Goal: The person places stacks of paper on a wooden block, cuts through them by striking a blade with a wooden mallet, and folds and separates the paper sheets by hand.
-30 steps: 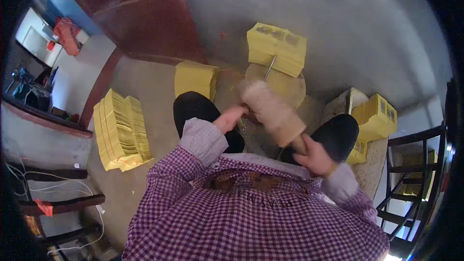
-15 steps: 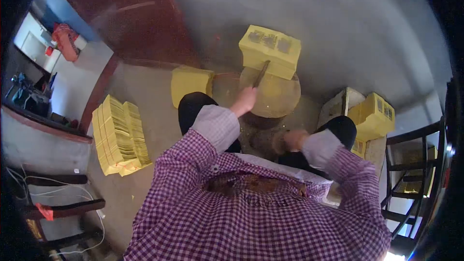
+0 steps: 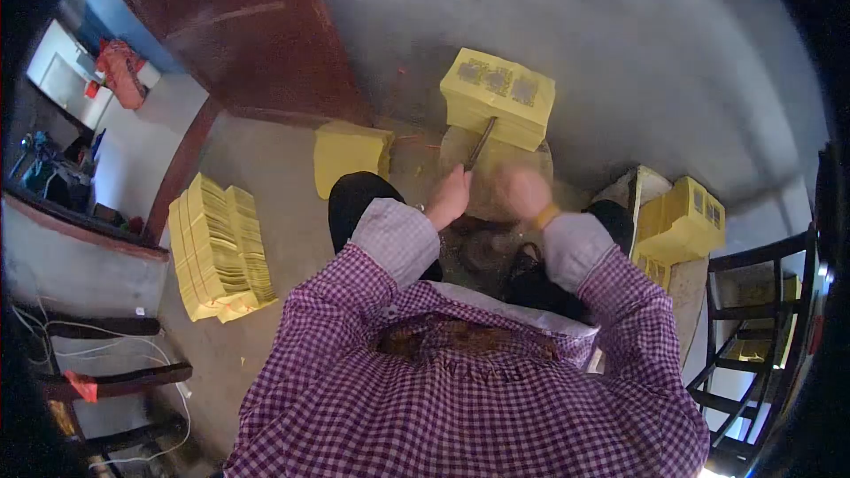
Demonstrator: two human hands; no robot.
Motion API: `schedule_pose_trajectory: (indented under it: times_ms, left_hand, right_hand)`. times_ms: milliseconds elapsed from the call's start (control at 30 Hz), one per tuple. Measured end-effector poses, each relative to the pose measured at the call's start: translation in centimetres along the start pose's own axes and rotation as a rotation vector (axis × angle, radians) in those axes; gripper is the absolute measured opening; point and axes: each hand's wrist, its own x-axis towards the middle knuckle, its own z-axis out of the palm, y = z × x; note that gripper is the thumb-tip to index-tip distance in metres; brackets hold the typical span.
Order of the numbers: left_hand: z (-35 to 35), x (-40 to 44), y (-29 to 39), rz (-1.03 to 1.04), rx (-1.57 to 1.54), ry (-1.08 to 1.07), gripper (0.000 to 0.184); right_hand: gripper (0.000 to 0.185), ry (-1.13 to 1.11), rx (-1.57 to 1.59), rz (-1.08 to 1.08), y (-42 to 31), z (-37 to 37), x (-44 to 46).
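Note:
My left hand [image 3: 450,196] is closed around the lower end of a narrow, dark metal chisel-like tool [image 3: 481,143]. Its far end meets the near side of a thick stack of yellow paper [image 3: 498,97] with grey printed marks on top. That stack rests on a round wooden block [image 3: 458,143]. My right hand [image 3: 522,191], smeared by motion, is above the block, to the right of the left hand. Its fingers look curled in, but whatever they hold is too blurred to name.
Bundled yellow paper [image 3: 217,248] stands on the floor at left, and another yellow stack [image 3: 350,159] lies by my left knee. More yellow paper [image 3: 683,219] sits on a bench at right. Dark wooden chairs [image 3: 753,345] flank both sides. A grey wall rises behind the block.
My right hand has moved up and slightly left, from near my right knee to over the block. My left hand keeps its hold on the tool, almost in place.

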Motion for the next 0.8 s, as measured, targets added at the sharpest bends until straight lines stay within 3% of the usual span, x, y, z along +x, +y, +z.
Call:
schedule_pose_trajectory:
  times_ms: [33,100,133,200,367,467,533,567,600,633,700,733,800]
  left_hand:
    - [-0.1,-0.1,0.2,0.002,0.008,-0.012,0.032]
    - [0.1,0.1,0.3,-0.003,0.018,-0.016,0.032]
    - [0.1,0.1,0.3,-0.006,0.028,-0.023,0.031]
    - [-0.6,-0.3,0.7,0.012,0.018,-0.023,0.031]
    - [-3.1,-3.0,-0.4,0.001,0.019,-0.128,0.029]
    - [-6.2,-5.6,1.4,0.022,0.26,-0.258,0.035]
    - [-7.1,-4.5,2.4,0.162,0.382,-0.296,0.036]
    - [-7.3,-3.7,2.4,0.167,0.379,-0.299,0.036]
    - [-7.4,-2.2,2.1,0.299,0.454,-0.347,0.037]
    - [-7.4,-0.8,1.7,0.432,0.529,-0.396,0.038]
    - [-6.7,1.4,0.1,0.512,0.576,-0.424,0.041]
    - [-5.9,2.4,-1.6,0.556,0.535,-0.369,0.041]
    - [-5.2,3.4,-2.3,0.611,0.499,-0.317,0.042]
  right_hand:
    - [0.039,0.293,0.093,-0.036,-0.9,-3.5,1.1]
    - [0.052,0.659,-0.099,-0.272,1.5,-5.3,5.8]
    - [0.052,0.664,-0.095,-0.269,3.3,-5.3,7.7]
    - [0.061,0.274,-0.206,-0.134,7.0,-3.2,10.6]
    - [0.062,0.336,-0.299,-0.102,8.2,-0.3,10.7]
    - [0.059,0.351,-0.287,-0.11,8.3,0.4,10.6]
    - [0.056,0.409,-0.275,-0.152,9.9,0.0,11.7]
    - [0.054,0.512,0.172,-0.141,10.9,0.4,11.9]
    - [0.053,0.598,0.622,-0.126,12.0,0.7,12.0]
    - [0.053,0.598,0.618,-0.121,13.0,0.6,11.7]
    - [0.059,0.739,1.071,0.418,14.7,0.5,11.3]
    - [0.059,0.745,1.072,0.424,14.3,0.5,11.0]
    - [0.071,0.476,1.659,0.53,12.2,0.2,10.4]
